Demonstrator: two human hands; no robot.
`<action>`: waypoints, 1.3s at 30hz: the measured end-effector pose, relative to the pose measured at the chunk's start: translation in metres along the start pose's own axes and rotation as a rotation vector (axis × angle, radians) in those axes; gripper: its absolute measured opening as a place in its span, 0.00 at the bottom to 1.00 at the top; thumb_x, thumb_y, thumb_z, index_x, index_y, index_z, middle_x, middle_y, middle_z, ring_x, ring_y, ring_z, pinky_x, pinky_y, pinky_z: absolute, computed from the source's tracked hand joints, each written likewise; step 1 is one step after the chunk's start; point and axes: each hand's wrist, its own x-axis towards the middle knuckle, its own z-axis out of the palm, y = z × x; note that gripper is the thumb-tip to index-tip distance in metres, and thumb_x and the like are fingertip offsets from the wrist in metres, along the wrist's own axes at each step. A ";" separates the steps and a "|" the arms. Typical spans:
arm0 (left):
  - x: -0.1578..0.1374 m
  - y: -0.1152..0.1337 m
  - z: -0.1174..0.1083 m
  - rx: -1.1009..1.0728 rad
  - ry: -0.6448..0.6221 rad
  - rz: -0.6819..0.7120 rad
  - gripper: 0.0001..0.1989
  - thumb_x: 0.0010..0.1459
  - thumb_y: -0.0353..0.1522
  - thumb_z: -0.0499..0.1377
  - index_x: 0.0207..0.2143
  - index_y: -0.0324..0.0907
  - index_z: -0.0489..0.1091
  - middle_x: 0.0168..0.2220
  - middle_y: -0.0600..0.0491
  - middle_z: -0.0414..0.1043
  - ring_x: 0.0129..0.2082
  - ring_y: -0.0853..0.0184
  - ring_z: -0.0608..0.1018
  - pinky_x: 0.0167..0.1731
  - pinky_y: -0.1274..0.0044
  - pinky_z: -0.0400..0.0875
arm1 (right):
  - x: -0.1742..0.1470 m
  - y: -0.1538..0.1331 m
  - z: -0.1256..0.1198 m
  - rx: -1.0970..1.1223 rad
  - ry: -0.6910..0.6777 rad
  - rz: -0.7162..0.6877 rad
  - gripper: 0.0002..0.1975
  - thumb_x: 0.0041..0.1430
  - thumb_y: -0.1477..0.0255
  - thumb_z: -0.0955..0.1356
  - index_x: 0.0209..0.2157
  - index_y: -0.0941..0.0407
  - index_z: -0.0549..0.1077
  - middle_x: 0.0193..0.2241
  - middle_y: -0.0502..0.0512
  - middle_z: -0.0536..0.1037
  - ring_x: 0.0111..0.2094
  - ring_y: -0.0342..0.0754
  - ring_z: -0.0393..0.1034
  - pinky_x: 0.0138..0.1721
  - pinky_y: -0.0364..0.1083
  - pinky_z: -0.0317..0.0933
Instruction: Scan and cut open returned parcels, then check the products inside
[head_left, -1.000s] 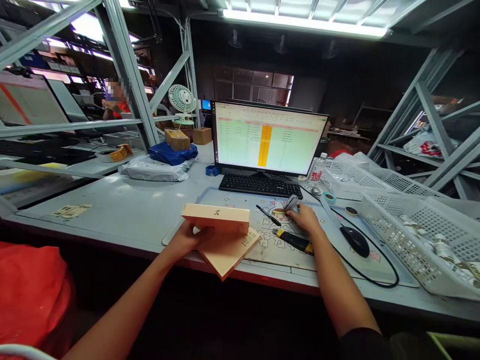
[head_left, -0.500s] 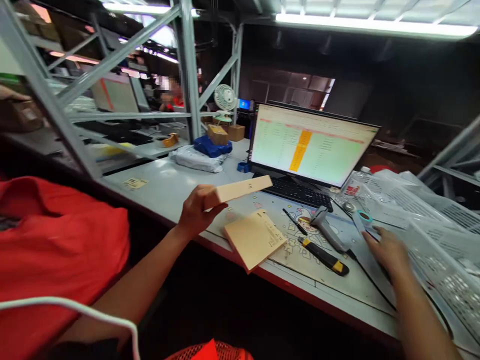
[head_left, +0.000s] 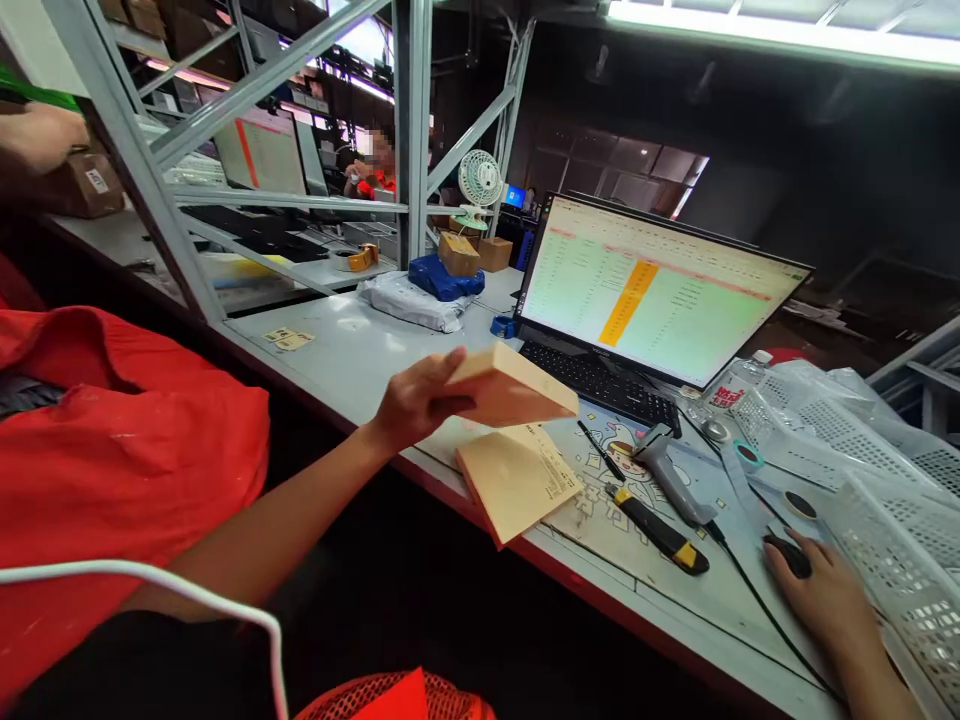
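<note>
My left hand [head_left: 420, 402] grips a flat tan cardboard box [head_left: 517, 390] by its left end and holds it tilted above the table. Below it, a second flat box [head_left: 517, 485] with printed text lies at the table's front edge, its corner sticking out. My right hand [head_left: 821, 590] rests over a black computer mouse [head_left: 789, 554], fingers curved around it. Between the hands lie a black pen [head_left: 600, 450], a yellow-and-black utility knife [head_left: 660, 530] and a grey barcode scanner [head_left: 671, 475] with its cable.
A monitor [head_left: 652, 290] and keyboard [head_left: 600, 385] stand behind. White perforated baskets [head_left: 900, 560] line the right side, near a bottle [head_left: 739, 380]. Wrapped parcels [head_left: 412, 300] lie at the back left. A red bag [head_left: 127, 450] and white cable [head_left: 150, 580] are at left. Another person's hand [head_left: 37, 140] is beyond the frame.
My left hand has turned the held box, so a broad face now shows instead of its narrow side. My right hand has moved nearer and onto the mouse. The view has shifted slightly.
</note>
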 end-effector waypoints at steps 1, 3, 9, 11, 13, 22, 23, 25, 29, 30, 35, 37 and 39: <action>-0.004 -0.008 0.000 -0.013 0.022 -0.138 0.35 0.70 0.47 0.63 0.74 0.49 0.59 0.51 0.46 0.82 0.46 0.58 0.84 0.46 0.71 0.81 | -0.002 0.001 0.001 0.019 0.009 -0.004 0.45 0.61 0.39 0.59 0.60 0.60 0.77 0.57 0.71 0.77 0.58 0.73 0.74 0.63 0.66 0.66; -0.016 -0.032 0.001 -0.033 0.040 -0.486 0.37 0.70 0.52 0.60 0.74 0.45 0.60 0.60 0.45 0.78 0.55 0.56 0.82 0.54 0.67 0.79 | -0.006 0.001 0.002 0.065 0.033 -0.029 0.42 0.62 0.41 0.60 0.60 0.59 0.77 0.57 0.69 0.77 0.58 0.70 0.74 0.63 0.64 0.67; -0.058 -0.120 0.008 0.101 -0.277 -1.226 0.30 0.66 0.49 0.55 0.62 0.44 0.75 0.52 0.49 0.84 0.50 0.55 0.84 0.52 0.64 0.79 | -0.020 -0.008 0.005 0.113 0.122 -0.056 0.32 0.64 0.49 0.61 0.57 0.54 0.79 0.56 0.64 0.77 0.56 0.62 0.75 0.61 0.59 0.68; -0.067 -0.133 0.008 0.207 -0.341 -1.258 0.28 0.61 0.49 0.57 0.57 0.45 0.79 0.47 0.47 0.86 0.51 0.46 0.83 0.53 0.56 0.78 | -0.023 -0.011 0.006 0.083 0.142 -0.014 0.31 0.65 0.50 0.61 0.56 0.54 0.80 0.55 0.63 0.77 0.55 0.62 0.75 0.59 0.59 0.69; -0.070 -0.139 0.009 0.355 -0.463 -1.234 0.29 0.60 0.49 0.55 0.56 0.45 0.80 0.48 0.46 0.85 0.53 0.42 0.82 0.55 0.54 0.76 | -0.024 -0.013 0.006 0.052 0.152 0.027 0.30 0.66 0.52 0.60 0.56 0.54 0.80 0.55 0.64 0.78 0.53 0.62 0.75 0.57 0.58 0.70; -0.005 -0.132 0.057 0.631 -0.745 -0.732 0.37 0.67 0.49 0.40 0.61 0.37 0.75 0.63 0.36 0.75 0.61 0.42 0.76 0.60 0.55 0.71 | -0.027 -0.030 -0.001 -0.044 0.198 0.113 0.24 0.67 0.60 0.62 0.53 0.55 0.82 0.53 0.64 0.78 0.50 0.59 0.75 0.51 0.55 0.71; 0.012 -0.125 0.070 0.579 -0.755 -0.679 0.37 0.67 0.48 0.41 0.61 0.37 0.75 0.62 0.36 0.76 0.60 0.43 0.77 0.61 0.56 0.71 | -0.028 -0.032 -0.003 -0.044 0.203 0.107 0.23 0.68 0.60 0.63 0.53 0.55 0.82 0.53 0.64 0.78 0.50 0.59 0.75 0.51 0.55 0.71; 0.046 -0.103 0.103 0.428 -0.785 -0.592 0.36 0.65 0.48 0.44 0.61 0.36 0.75 0.62 0.38 0.76 0.61 0.46 0.77 0.61 0.60 0.71 | -0.029 -0.036 -0.005 -0.045 0.211 0.104 0.22 0.68 0.62 0.63 0.52 0.55 0.82 0.53 0.64 0.79 0.49 0.59 0.75 0.50 0.55 0.71; 0.099 -0.040 0.176 0.122 -0.840 -0.429 0.30 0.67 0.47 0.49 0.59 0.40 0.76 0.61 0.44 0.78 0.60 0.51 0.78 0.60 0.64 0.73 | -0.030 -0.042 -0.011 -0.046 0.209 0.125 0.20 0.68 0.64 0.65 0.53 0.55 0.82 0.53 0.63 0.79 0.49 0.58 0.75 0.47 0.54 0.72; 0.107 -0.024 0.195 0.078 -0.863 -0.382 0.29 0.67 0.46 0.50 0.59 0.40 0.77 0.60 0.45 0.78 0.60 0.51 0.79 0.59 0.65 0.73 | -0.030 -0.043 -0.012 -0.043 0.203 0.126 0.20 0.68 0.65 0.65 0.53 0.55 0.82 0.53 0.63 0.79 0.48 0.58 0.76 0.47 0.54 0.72; 0.117 0.047 0.280 -0.020 -1.024 -0.187 0.23 0.69 0.42 0.53 0.59 0.41 0.76 0.59 0.45 0.78 0.59 0.53 0.79 0.58 0.67 0.73 | -0.030 -0.046 -0.014 -0.033 0.205 0.114 0.21 0.68 0.64 0.64 0.52 0.57 0.82 0.53 0.64 0.78 0.49 0.58 0.75 0.50 0.54 0.71; 0.113 0.069 0.312 -0.039 -1.077 -0.140 0.23 0.68 0.41 0.57 0.59 0.42 0.76 0.60 0.44 0.77 0.59 0.52 0.78 0.59 0.66 0.72 | -0.030 -0.046 -0.015 -0.022 0.215 0.112 0.21 0.68 0.64 0.64 0.52 0.56 0.82 0.53 0.64 0.78 0.50 0.58 0.74 0.51 0.54 0.70; 0.108 0.088 0.341 -0.051 -1.119 -0.108 0.25 0.67 0.42 0.59 0.62 0.41 0.74 0.63 0.41 0.74 0.61 0.48 0.76 0.61 0.63 0.71 | -0.030 -0.047 -0.015 -0.010 0.220 0.114 0.20 0.67 0.64 0.64 0.53 0.55 0.81 0.53 0.63 0.78 0.49 0.57 0.74 0.50 0.54 0.69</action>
